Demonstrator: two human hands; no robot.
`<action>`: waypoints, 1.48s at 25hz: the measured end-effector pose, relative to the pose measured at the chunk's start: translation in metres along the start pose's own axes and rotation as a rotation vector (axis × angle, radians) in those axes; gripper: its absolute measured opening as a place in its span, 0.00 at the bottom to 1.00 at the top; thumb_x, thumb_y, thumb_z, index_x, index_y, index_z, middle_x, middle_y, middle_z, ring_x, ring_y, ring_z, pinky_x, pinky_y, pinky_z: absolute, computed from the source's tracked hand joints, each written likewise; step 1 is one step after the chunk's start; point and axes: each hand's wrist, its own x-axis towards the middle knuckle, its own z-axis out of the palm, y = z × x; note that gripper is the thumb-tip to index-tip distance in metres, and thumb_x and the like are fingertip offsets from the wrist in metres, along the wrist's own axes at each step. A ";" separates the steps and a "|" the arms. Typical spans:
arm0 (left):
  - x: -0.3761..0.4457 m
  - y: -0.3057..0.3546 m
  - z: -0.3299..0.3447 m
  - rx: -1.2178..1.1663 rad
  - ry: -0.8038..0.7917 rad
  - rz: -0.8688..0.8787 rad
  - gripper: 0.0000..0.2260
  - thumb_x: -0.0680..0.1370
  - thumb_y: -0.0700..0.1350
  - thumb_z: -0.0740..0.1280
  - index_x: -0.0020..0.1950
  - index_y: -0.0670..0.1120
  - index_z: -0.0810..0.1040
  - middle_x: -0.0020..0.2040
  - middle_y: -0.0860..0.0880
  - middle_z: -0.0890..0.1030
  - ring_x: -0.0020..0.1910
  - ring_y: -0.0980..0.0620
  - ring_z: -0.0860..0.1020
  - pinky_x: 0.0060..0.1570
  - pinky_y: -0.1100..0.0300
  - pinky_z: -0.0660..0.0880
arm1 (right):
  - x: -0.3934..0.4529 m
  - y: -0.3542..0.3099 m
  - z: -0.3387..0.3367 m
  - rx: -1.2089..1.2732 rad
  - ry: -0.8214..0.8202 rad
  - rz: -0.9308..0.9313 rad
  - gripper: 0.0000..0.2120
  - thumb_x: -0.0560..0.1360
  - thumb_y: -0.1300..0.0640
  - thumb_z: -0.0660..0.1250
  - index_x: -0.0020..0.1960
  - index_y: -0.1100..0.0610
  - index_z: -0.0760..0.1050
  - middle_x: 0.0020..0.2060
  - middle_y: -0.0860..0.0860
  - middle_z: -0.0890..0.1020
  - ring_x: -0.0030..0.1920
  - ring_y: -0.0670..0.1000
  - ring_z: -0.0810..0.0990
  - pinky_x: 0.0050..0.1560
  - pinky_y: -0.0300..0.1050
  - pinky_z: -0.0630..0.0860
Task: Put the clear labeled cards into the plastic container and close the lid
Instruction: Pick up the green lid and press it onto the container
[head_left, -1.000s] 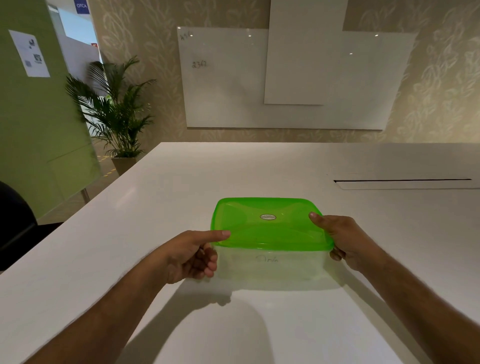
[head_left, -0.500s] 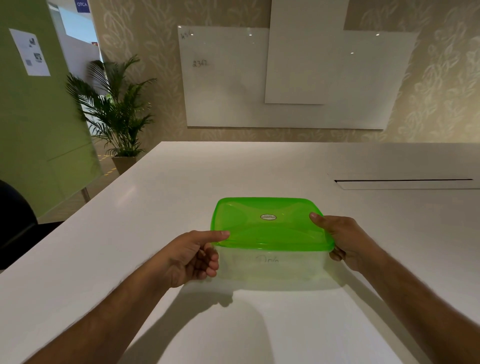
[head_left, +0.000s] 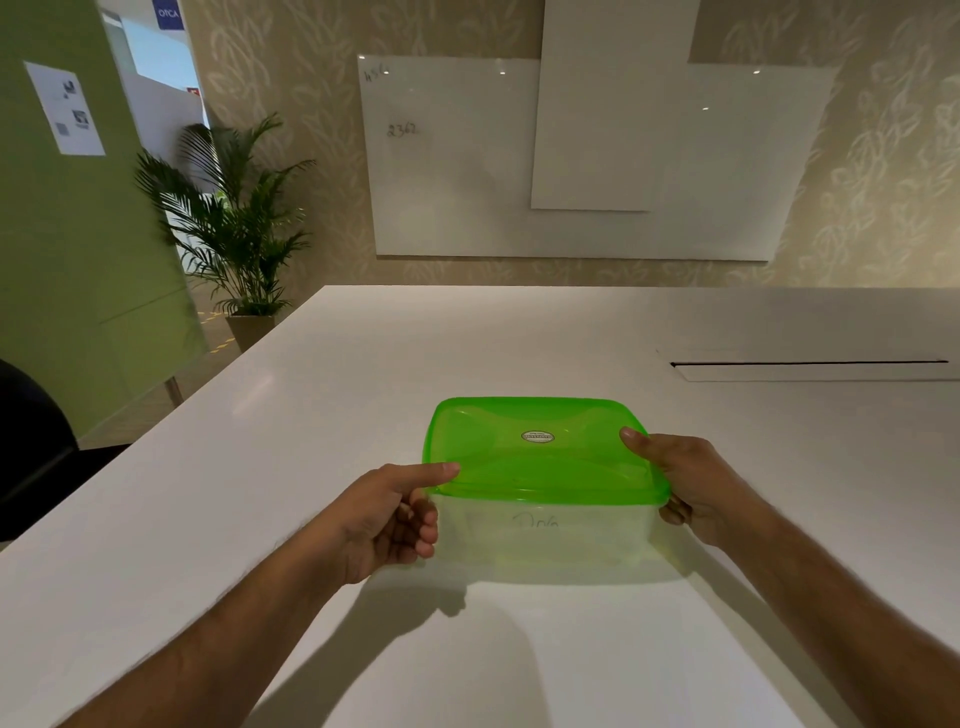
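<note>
A clear plastic container (head_left: 540, 535) stands on the white table (head_left: 322, 415), covered by a translucent green lid (head_left: 540, 457) with a small oval sticker in its middle. Handwriting shows through the container's front wall; the cards themselves cannot be made out. My left hand (head_left: 384, 514) grips the near left corner, thumb on top of the lid and fingers curled against the wall. At the near right corner, my right hand (head_left: 685, 483) holds on the same way, thumb pressing the lid.
A long narrow slot (head_left: 810, 364) runs across the table at the back right. A potted palm (head_left: 234, 228) stands on the floor beyond the left edge, a dark chair (head_left: 31, 441) at the far left. Whiteboards (head_left: 571, 156) hang on the back wall.
</note>
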 end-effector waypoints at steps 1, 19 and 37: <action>-0.001 0.000 0.000 0.031 0.001 0.015 0.22 0.56 0.62 0.79 0.23 0.45 0.77 0.27 0.44 0.77 0.24 0.47 0.76 0.31 0.60 0.71 | 0.000 0.000 0.000 0.002 0.001 0.002 0.21 0.72 0.46 0.73 0.47 0.66 0.82 0.20 0.51 0.66 0.20 0.50 0.57 0.22 0.36 0.57; 0.032 -0.036 -0.017 0.839 0.351 1.604 0.19 0.72 0.48 0.77 0.59 0.41 0.79 0.57 0.43 0.81 0.61 0.46 0.79 0.61 0.49 0.77 | -0.002 -0.002 -0.001 0.010 -0.016 -0.002 0.15 0.72 0.46 0.72 0.42 0.59 0.82 0.20 0.51 0.67 0.20 0.49 0.59 0.21 0.35 0.57; 0.033 -0.034 -0.014 0.986 0.465 1.732 0.10 0.76 0.47 0.73 0.50 0.43 0.77 0.44 0.41 0.83 0.48 0.44 0.80 0.46 0.52 0.78 | 0.000 0.002 -0.002 0.017 -0.027 -0.018 0.15 0.72 0.46 0.73 0.39 0.58 0.83 0.20 0.51 0.69 0.19 0.49 0.59 0.21 0.35 0.57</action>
